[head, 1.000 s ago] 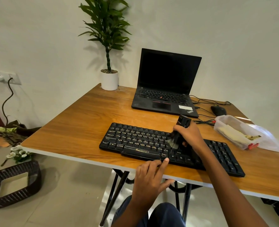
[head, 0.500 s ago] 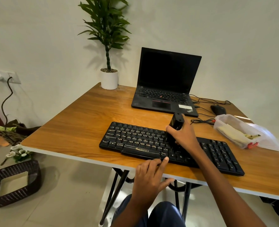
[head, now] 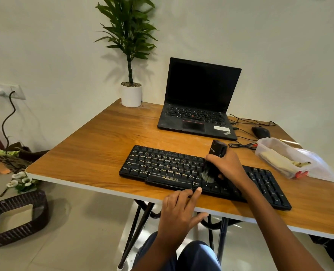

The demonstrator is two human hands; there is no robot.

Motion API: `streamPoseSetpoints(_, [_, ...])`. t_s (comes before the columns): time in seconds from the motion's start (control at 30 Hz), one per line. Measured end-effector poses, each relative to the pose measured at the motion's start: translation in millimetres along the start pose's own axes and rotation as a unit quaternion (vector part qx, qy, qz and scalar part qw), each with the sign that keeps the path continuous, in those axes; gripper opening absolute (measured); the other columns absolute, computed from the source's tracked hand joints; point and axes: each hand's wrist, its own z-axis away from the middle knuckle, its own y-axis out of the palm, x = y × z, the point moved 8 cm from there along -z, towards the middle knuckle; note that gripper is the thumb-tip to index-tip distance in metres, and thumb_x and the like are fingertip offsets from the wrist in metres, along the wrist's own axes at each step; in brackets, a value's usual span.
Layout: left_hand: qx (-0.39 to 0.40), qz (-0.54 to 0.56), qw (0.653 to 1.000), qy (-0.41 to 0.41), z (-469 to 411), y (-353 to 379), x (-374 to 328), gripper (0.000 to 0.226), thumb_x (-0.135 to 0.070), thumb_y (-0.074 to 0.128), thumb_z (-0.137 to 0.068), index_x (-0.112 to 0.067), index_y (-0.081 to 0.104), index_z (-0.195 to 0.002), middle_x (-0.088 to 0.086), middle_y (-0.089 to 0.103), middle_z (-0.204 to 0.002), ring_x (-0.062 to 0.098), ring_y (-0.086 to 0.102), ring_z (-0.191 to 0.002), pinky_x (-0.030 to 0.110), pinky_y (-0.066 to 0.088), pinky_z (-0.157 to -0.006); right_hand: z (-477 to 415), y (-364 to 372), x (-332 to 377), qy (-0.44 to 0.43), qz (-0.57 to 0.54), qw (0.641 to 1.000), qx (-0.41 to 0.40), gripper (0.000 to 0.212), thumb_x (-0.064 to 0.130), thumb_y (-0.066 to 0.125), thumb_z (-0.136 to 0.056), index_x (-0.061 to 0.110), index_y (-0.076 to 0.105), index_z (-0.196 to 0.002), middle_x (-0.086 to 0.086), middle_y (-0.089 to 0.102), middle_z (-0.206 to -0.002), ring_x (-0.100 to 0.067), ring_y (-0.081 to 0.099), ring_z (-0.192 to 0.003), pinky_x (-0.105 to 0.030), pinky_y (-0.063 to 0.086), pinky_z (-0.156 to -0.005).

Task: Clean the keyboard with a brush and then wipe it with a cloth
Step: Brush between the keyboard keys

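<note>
Wood-top table [head: 95, 153] w/ black plastic keyboard [head: 162, 163]: right grip [head: 228, 165] curled round stubby black brush [head: 218, 148], left grip [head: 178, 210] flat, holding nothing; brushing underway, wipe not begun.

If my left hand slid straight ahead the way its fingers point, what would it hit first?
The keyboard: the left hand seems to touch its front edge already with the index fingertip. Beyond that, probably the brush, though depth is unclear.
</note>
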Motion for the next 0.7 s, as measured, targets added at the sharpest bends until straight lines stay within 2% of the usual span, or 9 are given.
streamPoseSetpoints(0.07, [0.001,0.002,1.000,-0.001,-0.2,-0.2,0.1,0.057,-0.063,0.042,-0.087,-0.022,0.049,-0.127,-0.002,0.046,-0.106,0.014,0.044,-0.093,0.028,0.033,-0.077,-1.5,-5.6,11.9,-0.046,0.045,0.996,-0.055,0.024,0.022,0.066,-0.080,0.015,0.046,-0.092,0.000,0.055,-0.076,-0.014,0.054,-0.065,-0.022,0.044,-0.052])
streamPoseSetpoints(0.13, [0.001,0.005,1.000,-0.002,0.3,-0.2,-0.1,0.057,-0.063,0.041,-0.088,-0.022,0.049,-0.127,-0.002,0.046,-0.106,0.014,0.044,-0.093,0.028,0.034,-0.077,3.2,-0.8,20.1,-0.088,0.048,0.992,-0.072,0.026,0.022,0.066,-0.081,0.018,0.044,-0.093,0.005,0.052,-0.074,-0.011,0.052,-0.065,-0.023,0.044,-0.057])
streamPoseSetpoints(0.27, [-0.001,0.005,1.000,-0.002,0.9,0.2,0.3,0.057,-0.063,0.040,-0.089,-0.022,0.049,-0.127,-0.002,0.046,-0.106,0.014,0.044,-0.093,0.028,0.035,-0.077,7.4,5.7,3.9,-0.037,-0.055,0.998,-0.021,0.019,0.020,0.068,-0.081,0.017,0.049,-0.084,0.001,0.058,-0.072,-0.017,0.059,-0.060,-0.021,0.045,-0.041])
streamPoseSetpoints(0.37, [-0.001,0.006,1.000,-0.001,0.4,-0.1,0.3,0.057,-0.062,0.044,-0.087,-0.022,0.049,-0.127,-0.002,0.046,-0.106,0.013,0.044,-0.092,0.027,0.034,-0.077,1.8,0.8,0.3,-0.028,-0.040,0.999,-0.019,0.020,0.022,0.067,-0.082,0.015,0.050,-0.090,-0.005,0.061,-0.077,-0.016,0.060,-0.056,-0.019,0.045,-0.039])
streamPoseSetpoints(0.43, [-0.002,0.012,1.000,-0.001,1.0,-0.6,-0.3,0.057,-0.062,0.046,-0.086,-0.022,0.049,-0.127,-0.003,0.046,-0.106,0.013,0.044,-0.092,0.028,0.034,-0.077,-1.7,-3.6,7.8,-0.058,-0.017,0.996,-0.059,0.025,0.024,0.066,-0.082,0.018,0.046,-0.096,-0.003,0.059,-0.082,-0.017,0.061,-0.065,-0.022,0.050,-0.046])
streamPoseSetpoints(0.53, [0.000,0.010,1.000,-0.002,1.4,-0.4,0.1,0.056,-0.062,0.043,-0.088,-0.022,0.049,-0.127,-0.003,0.046,-0.106,0.013,0.045,-0.093,0.028,0.034,-0.078,-0.9,-0.1,17.9,-0.096,0.007,0.991,-0.093,0.028,0.024,0.066,-0.082,0.021,0.042,-0.096,0.004,0.055,-0.079,-0.021,0.061,-0.075,-0.035,0.055,-0.062])
streamPoseSetpoints(0.6, [0.002,0.010,1.000,-0.001,1.7,-0.7,-0.3,0.055,-0.061,0.041,-0.090,-0.022,0.049,-0.127,-0.002,0.046,-0.106,0.014,0.045,-0.093,0.028,0.034,-0.078,1.1,7.9,16.7,-0.089,0.006,0.993,-0.071,0.026,0.023,0.067,-0.081,0.020,0.045,-0.093,0.005,0.053,-0.076,-0.018,0.059,-0.073,-0.031,0.053,-0.059])
streamPoseSetpoints(0.7, [0.005,0.007,1.000,-0.001,1.9,0.0,0.0,0.055,-0.061,0.039,-0.090,-0.022,0.048,-0.128,-0.002,0.046,-0.106,0.014,0.045,-0.093,0.028,0.034,-0.077,-1.7,12.2,6.9,-0.042,0.011,0.998,-0.041,0.023,0.020,0.066,-0.077,0.013,0.049,-0.090,0.002,0.052,-0.074,-0.013,0.054,-0.066,-0.020,0.041,-0.053])
